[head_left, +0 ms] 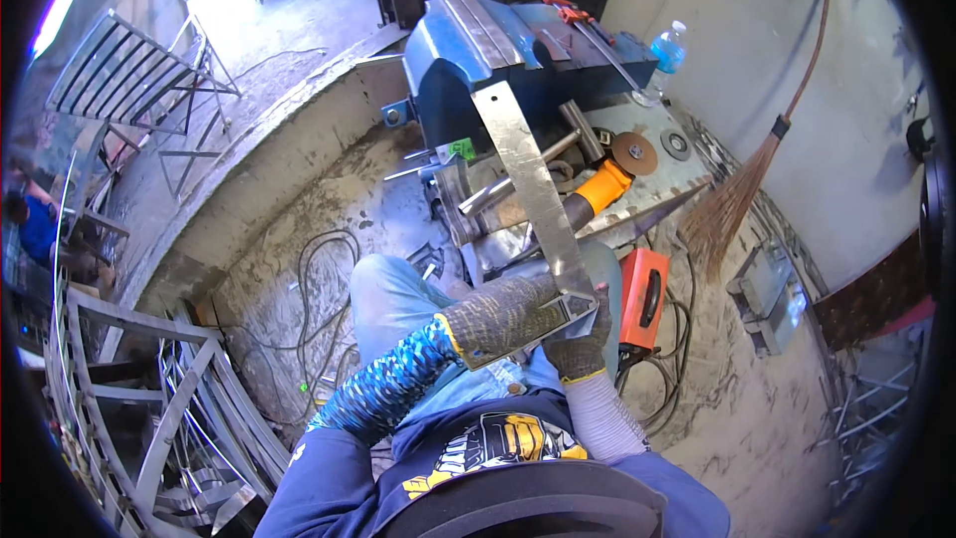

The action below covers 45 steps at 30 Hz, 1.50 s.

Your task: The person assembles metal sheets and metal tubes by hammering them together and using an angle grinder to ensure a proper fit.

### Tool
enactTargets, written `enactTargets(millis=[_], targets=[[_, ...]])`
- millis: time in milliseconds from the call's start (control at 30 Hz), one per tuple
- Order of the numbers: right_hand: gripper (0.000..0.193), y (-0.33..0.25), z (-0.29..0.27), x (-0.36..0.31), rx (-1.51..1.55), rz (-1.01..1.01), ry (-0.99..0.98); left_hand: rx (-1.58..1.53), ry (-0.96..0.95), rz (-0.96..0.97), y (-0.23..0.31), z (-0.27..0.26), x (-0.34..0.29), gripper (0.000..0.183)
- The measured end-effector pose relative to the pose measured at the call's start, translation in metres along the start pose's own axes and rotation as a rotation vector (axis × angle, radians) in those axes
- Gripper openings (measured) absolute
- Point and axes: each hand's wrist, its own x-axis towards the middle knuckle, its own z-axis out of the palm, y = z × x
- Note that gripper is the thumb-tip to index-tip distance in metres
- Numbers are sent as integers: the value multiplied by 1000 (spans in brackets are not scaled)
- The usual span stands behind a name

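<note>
Head view, and from where I stand beside the seated worker, the metal strip (528, 174) runs from the lap up toward 11 o'clock, its holed far end lined up with the blue vise (438, 70). I can't tell whether it touches the vise or only passes in front.

The right grip (583, 344) looks clenched about the strip's near end, where it meets a thin angle piece (528, 344) slanting off toward 8 o'clock. The left grip (513, 317) lies under that piece, its fingers covered, so whether it grasps or merely supports I can't say.

I'd judge the step to be checking or fitting the angle piece against the strip's end. The next move would call for a firm hold there while the long end is kept from swaying.

Past the hands, toward 12 o'clock, a grinder (602, 187) and a hammer (585, 132) rest on the tabletop (652, 122), partly masked by the strip. Gloves hide the joint, and a dark brim cuts off the torso at 6 o'clock.
</note>
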Motion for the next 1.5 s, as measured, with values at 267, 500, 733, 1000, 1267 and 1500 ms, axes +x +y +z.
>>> enactTargets(millis=[267,500,733,1000,1267,1500], targets=[[87,-86,-20,-29,112,-17,52,-120,-80,-278,70,-68,33,59],[87,-129,-23,-14,-44,-131,34,-171,168,-279,76,-117,29,79],[81,-183,54,31,-466,-193,-50,-162,330,-212,42,-106,27,31],[55,-204,216,160,-1346,-285,-168,-348,531,54,-56,-61,131,41],[55,-117,337,313,-2827,-628,-730,-167,456,-263,-118,-68,240,50],[48,-21,394,312,-2993,-147,-344,-95,504,-366,-148,-101,190,58]])
